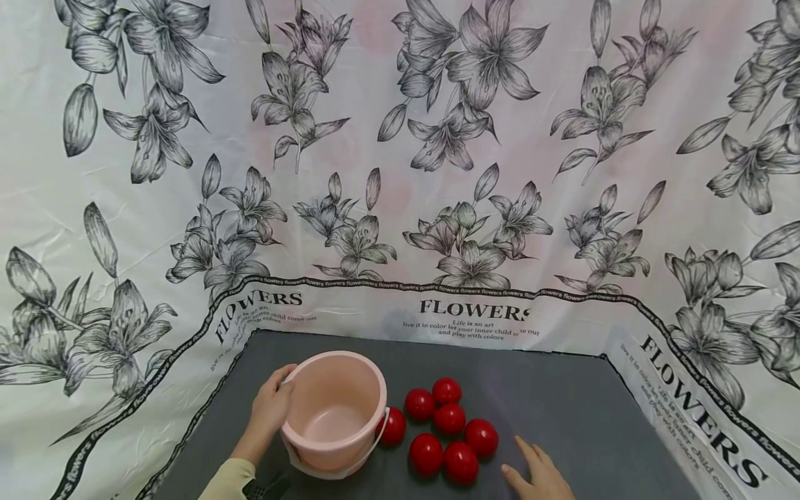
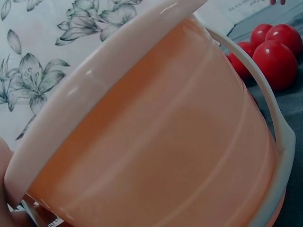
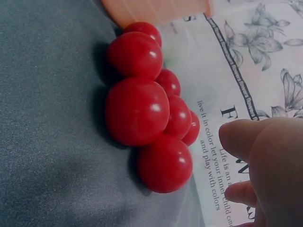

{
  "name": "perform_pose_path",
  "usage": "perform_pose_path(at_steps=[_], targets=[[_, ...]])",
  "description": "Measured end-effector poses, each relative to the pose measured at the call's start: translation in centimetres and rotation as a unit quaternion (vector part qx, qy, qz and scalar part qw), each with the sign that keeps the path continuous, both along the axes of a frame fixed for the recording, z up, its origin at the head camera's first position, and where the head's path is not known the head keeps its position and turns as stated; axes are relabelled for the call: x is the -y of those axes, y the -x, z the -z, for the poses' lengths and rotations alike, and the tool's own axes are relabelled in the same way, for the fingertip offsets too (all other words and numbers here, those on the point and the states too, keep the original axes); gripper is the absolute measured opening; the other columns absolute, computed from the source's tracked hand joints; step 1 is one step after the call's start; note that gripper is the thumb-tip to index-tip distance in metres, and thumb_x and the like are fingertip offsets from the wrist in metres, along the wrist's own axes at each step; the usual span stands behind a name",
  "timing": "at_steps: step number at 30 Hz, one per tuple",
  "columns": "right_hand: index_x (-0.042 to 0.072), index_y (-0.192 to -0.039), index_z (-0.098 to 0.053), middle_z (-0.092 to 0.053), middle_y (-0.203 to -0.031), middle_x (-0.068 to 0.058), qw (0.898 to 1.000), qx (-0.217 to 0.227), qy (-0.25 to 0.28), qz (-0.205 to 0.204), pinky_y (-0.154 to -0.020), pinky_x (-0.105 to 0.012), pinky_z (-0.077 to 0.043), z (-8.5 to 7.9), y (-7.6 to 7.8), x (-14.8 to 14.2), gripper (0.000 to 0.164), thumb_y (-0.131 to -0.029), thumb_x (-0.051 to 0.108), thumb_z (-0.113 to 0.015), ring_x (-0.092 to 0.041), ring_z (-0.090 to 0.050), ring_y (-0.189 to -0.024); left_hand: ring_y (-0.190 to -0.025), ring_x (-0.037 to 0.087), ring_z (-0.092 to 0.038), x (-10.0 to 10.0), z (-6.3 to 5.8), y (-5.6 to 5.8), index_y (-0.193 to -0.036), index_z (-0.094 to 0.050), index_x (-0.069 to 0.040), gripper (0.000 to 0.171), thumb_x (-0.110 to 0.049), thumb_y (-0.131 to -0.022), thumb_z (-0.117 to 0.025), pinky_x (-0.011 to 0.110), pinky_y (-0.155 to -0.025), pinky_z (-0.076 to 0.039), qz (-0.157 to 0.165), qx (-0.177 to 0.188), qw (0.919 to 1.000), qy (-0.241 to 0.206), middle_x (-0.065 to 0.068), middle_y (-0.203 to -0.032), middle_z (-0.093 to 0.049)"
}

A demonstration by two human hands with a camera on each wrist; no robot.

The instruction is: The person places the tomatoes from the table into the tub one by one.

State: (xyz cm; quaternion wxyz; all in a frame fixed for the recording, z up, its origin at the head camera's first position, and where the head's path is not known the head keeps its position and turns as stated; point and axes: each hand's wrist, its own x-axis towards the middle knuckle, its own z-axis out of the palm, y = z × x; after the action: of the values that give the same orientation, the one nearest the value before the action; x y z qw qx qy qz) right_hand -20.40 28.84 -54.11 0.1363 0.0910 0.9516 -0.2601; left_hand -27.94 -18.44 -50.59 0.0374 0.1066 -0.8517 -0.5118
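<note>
backdrop: we're looking at white cloth [image 1: 369,316] hanging behind everything, grey lilies covering it and dark "flowers" lettering running under a black border.
tabletop: we're seeing dark grey fabric [image 1: 550,399] stretching out in front of that print.
left hand: we're watching the left hand [image 1: 275,399] grasping the pink bucket [image 1: 337,455] at the left of its rim, a pale sleeve [image 1: 228,481] showing behind the wrist.
bucket: it's sitting left of centre, its mouth facing up toward us; we're not managing to tell whether its base is resting flat.
handle: we're spotting the pale handle [image 2: 260,79] hanging down the side nearer the balls.
red balls: we're counting seven glossy red balls [image 1: 449,419] clustering right of the bucket, one lying just beside it, partly hiding behind the handle.
right hand: we're finding the right hand [image 1: 539,476] hovering near the cluster's right side, fingers released and extending, thumb standing apart.
</note>
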Motion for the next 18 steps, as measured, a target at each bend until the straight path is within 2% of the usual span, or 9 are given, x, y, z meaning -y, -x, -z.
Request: perform_pose_path(at_steps=[5,9,14,18], targets=[[-0.007,-0.146,-0.045,-0.044,-0.139,-0.045,1.0,-0.01,0.017,-0.002,-0.1,-0.07,-0.044,0.1,0.0,0.0,0.082,-0.094,0.053,-0.064,-0.061,-0.046,-0.128,-0.134,0.041,-0.051,-0.3,0.2,0.0,-0.15,-0.047,-0.013,0.046,-0.022,-0.106,-0.041,0.06,-0.108,-0.043,0.001,0.003,0.9999,-0.01,0.023,-0.154,-0.047],[-0.01,-0.145,-0.046,-0.049,-0.141,-0.04,0.998,-0.044,0.052,-0.015,-0.103,-0.069,-0.042,0.1,0.4,0.0,0.075,-0.097,0.046,-0.064,-0.058,-0.046,-0.132,-0.131,0.04,-0.053,-0.3,0.3,0.1,-0.15,-0.048,-0.014,0.046,-0.022,-0.106,-0.041,0.058,-0.106,-0.045,0.001,-0.001,0.9999,-0.013,0.023,-0.151,-0.05],[-0.007,-0.145,-0.047,-0.05,-0.145,-0.036,0.993,-0.068,0.092,-0.004,-0.1,-0.064,-0.048,-0.5,2.0,0.0,0.07,-0.1,0.044,-0.06,-0.054,-0.051,-0.131,-0.131,0.04,-0.053,-0.2,0.3,0.1,-0.151,-0.047,-0.013,0.046,-0.022,-0.106,-0.041,0.058,-0.106,-0.045,-0.002,-0.006,0.9999,-0.014,0.024,-0.15,-0.05],[-0.006,-0.147,-0.045,-0.051,-0.143,-0.037,0.988,-0.056,0.139,0.024,-0.089,-0.06,-0.056,-0.8,3.8,0.1,0.073,-0.1,0.047,-0.059,-0.053,-0.055,-0.126,-0.132,0.041,-0.052,0.0,0.2,0.1,-0.151,-0.046,-0.013,0.047,-0.023,-0.106,-0.04,0.059,-0.107,-0.045,-0.002,-0.004,0.9999,-0.016,0.024,-0.152,-0.049]])
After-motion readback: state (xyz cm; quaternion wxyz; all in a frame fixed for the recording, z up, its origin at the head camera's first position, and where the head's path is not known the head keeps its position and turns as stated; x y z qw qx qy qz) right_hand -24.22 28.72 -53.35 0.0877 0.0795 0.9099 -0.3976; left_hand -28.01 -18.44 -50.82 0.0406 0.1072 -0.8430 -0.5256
